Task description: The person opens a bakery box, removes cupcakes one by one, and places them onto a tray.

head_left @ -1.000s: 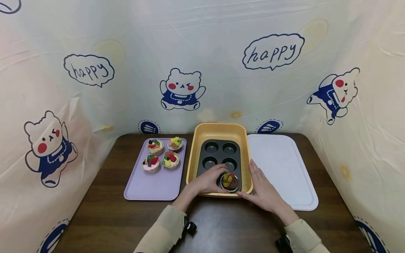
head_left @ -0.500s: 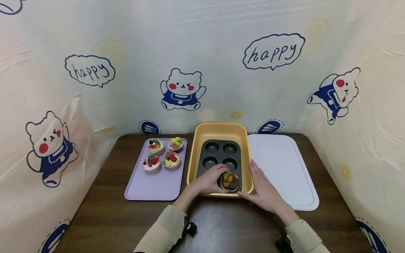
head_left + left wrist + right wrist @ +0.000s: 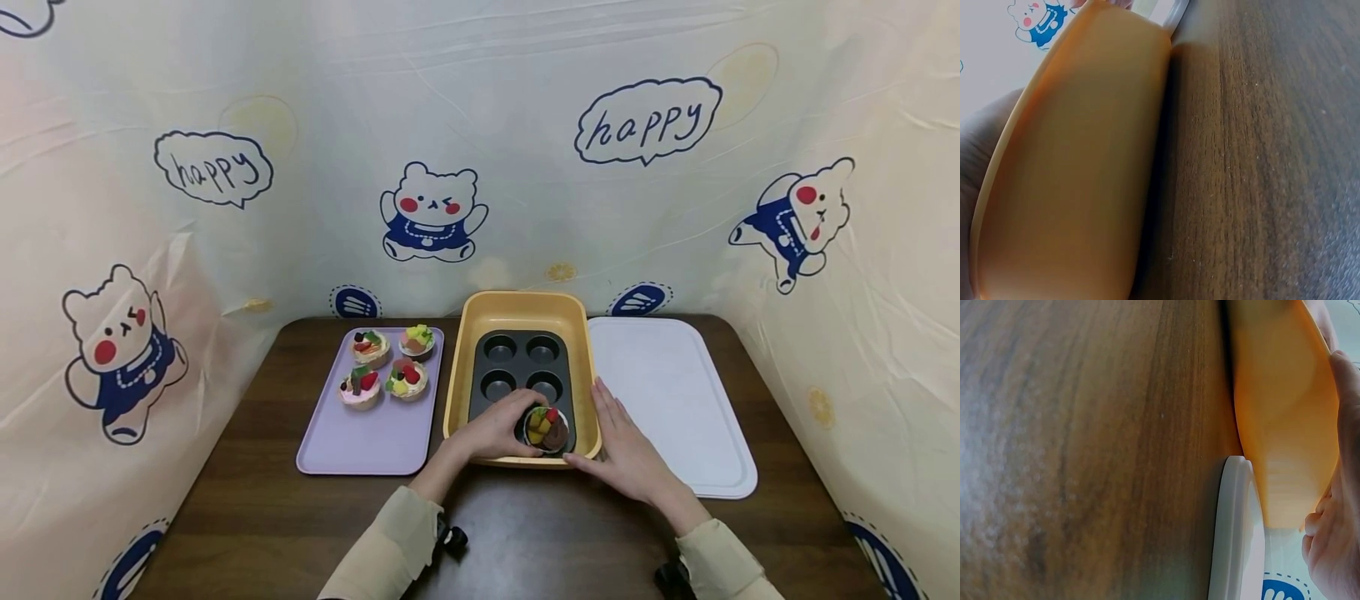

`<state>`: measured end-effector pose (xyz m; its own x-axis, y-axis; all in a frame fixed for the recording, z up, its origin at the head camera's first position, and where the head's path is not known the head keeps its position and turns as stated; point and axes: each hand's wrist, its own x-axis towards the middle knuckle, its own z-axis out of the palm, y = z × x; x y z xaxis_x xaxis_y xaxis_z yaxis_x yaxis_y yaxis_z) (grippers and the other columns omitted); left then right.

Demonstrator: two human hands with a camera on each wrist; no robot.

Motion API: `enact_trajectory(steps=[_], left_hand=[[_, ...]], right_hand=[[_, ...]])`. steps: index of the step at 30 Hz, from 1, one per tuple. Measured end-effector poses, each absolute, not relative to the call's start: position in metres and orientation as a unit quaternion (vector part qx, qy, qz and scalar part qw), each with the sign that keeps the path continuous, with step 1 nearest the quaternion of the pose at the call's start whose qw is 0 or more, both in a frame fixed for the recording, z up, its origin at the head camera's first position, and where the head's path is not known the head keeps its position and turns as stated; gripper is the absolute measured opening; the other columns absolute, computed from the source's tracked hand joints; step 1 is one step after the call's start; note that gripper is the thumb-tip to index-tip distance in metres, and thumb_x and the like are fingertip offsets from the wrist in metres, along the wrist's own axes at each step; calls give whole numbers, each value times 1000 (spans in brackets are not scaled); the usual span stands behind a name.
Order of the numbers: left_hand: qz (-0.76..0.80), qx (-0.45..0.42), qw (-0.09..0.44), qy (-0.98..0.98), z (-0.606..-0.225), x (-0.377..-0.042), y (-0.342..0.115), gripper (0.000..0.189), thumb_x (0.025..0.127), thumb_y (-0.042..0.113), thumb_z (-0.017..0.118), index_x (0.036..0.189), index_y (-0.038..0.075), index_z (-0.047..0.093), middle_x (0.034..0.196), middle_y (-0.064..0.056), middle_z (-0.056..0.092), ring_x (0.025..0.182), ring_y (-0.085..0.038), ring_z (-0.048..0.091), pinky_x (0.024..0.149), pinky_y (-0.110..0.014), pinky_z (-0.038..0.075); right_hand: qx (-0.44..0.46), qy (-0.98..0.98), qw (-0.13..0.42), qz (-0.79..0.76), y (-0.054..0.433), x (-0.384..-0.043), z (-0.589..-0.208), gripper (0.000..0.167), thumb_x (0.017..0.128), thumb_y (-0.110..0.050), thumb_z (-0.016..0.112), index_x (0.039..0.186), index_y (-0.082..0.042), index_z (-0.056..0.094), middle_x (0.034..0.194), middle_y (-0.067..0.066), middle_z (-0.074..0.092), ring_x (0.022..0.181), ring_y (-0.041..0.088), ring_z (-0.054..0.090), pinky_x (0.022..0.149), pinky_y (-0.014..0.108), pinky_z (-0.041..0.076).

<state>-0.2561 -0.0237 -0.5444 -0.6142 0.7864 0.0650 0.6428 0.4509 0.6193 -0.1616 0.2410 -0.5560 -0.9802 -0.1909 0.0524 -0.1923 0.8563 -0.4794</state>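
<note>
My left hand [image 3: 501,428] reaches over the front left of a yellow basin [image 3: 522,305]. Its thumb and fingers curl round a cupcake [image 3: 547,430] with brown cream, yellow pieces and a red berry. The cupcake stands at the front right well of a dark muffin pan [image 3: 521,367], which lies inside the basin. Against the basin's front right corner rests my right hand [image 3: 626,450], fingers straight along the side and thumb at the front rim. In the left wrist view the basin wall [image 3: 1079,156] hides the cupcake; the right wrist view shows the right hand [image 3: 1341,506] along the rim.
Left of the basin, a lilac tray [image 3: 367,450] bears several fruit-topped cupcakes [image 3: 406,379] towards its back. A white tray [image 3: 675,392] lies close along the basin's right side. Behind the brown table [image 3: 510,542] hangs a printed curtain [image 3: 525,208].
The muffin pan has turned very slightly in the basin, and the cupcake has shifted a touch with my left hand's fingers. My right hand stays in place.
</note>
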Motion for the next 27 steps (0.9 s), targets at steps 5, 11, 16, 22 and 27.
enact_trajectory(steps=[5, 11, 16, 22, 27], left_hand=[[371, 396, 139, 828, -544, -256, -25, 70, 89, 23, 93, 145, 18, 53, 138, -4, 67, 124, -15, 65, 108, -35, 58], [455, 362, 142, 801, -542, -257, -27, 71, 88, 14, 93, 144, 20, 49, 138, -7, 68, 121, -19, 67, 106, -36, 58], [485, 348, 127, 792, -542, -259, -28, 71, 88, 12, 93, 144, 17, 49, 140, -10, 66, 123, -23, 67, 107, -40, 59], [530, 323, 118, 775, -541, -261, -29, 71, 88, 10, 92, 145, 13, 52, 140, -14, 65, 120, -23, 66, 100, -35, 61], [559, 299, 106, 766, -539, -262, -31, 71, 88, 10, 92, 147, 11, 53, 140, -15, 65, 113, -16, 65, 93, -25, 59]], right_hand=[[102, -964, 2, 247, 241, -162, -556, 129, 91, -77, 71, 176, -4, 7, 187, 16, 6, 170, 42, 24, 137, 61, 25], [102, -964, 1, 244, 241, -161, -555, 129, 92, -77, 71, 176, -2, 7, 187, 17, 6, 170, 42, 24, 137, 61, 25], [97, -964, -3, 247, 241, -161, -555, 130, 91, -78, 70, 176, -3, 7, 187, 16, 5, 170, 42, 23, 137, 61, 24], [93, -964, -8, 249, 241, -161, -555, 131, 91, -79, 69, 177, -6, 4, 187, 14, 4, 170, 42, 23, 137, 61, 24], [95, -964, -7, 247, 240, -161, -556, 130, 91, -79, 70, 177, -6, 4, 187, 14, 4, 171, 41, 22, 138, 61, 23]])
